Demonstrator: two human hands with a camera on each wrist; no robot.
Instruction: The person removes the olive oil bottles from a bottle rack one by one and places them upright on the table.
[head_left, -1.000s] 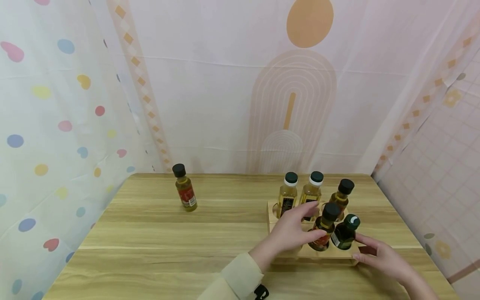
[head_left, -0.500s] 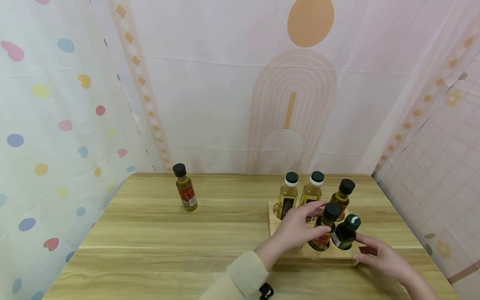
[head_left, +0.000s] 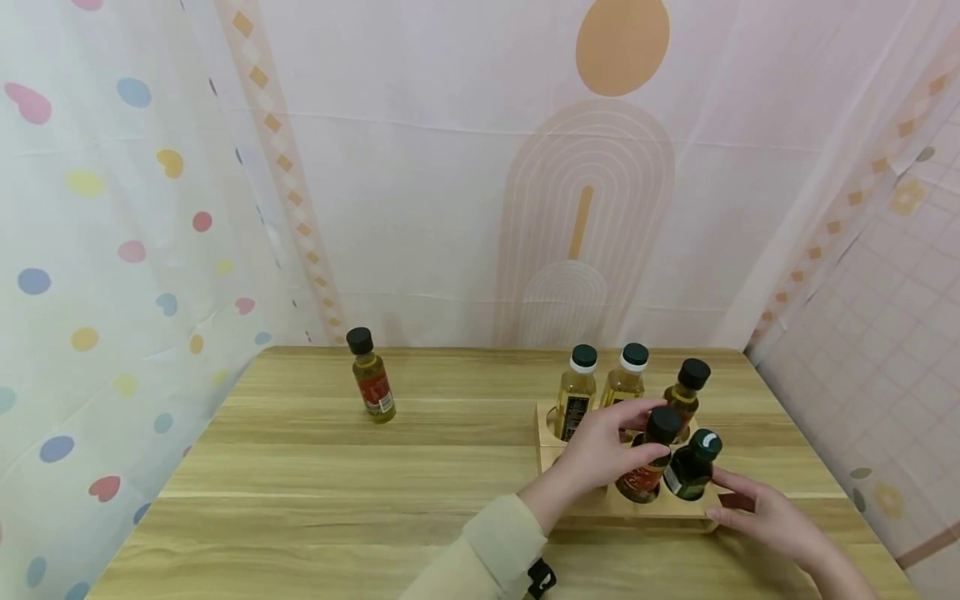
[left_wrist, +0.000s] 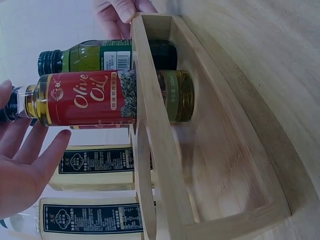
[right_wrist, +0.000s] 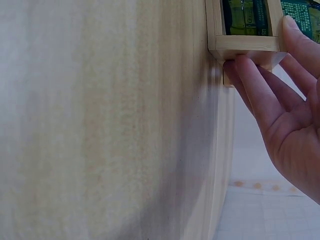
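Gripped, with the left hand (head_left: 600, 450), the neck of a clear cylindrical bottle (left_wrist: 85, 97) of amber-yellow oil, capped in black. Read "Olive Oil" in pale script on its red label, above a dark foliage print. Stood upright in a front-row hole of a pale wooden rack (head_left: 675, 507), just beside a dark-green, green-capped bottle (head_left: 686, 477). Clasped the rack's right end with the right hand (head_left: 768, 518).

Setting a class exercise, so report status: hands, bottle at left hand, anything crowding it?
Left hand at cap of red-labelled olive oil bottle, grip unclear; right hand holding end of wooden rack. Bottle standing in front row; dark green bottle close alongside.
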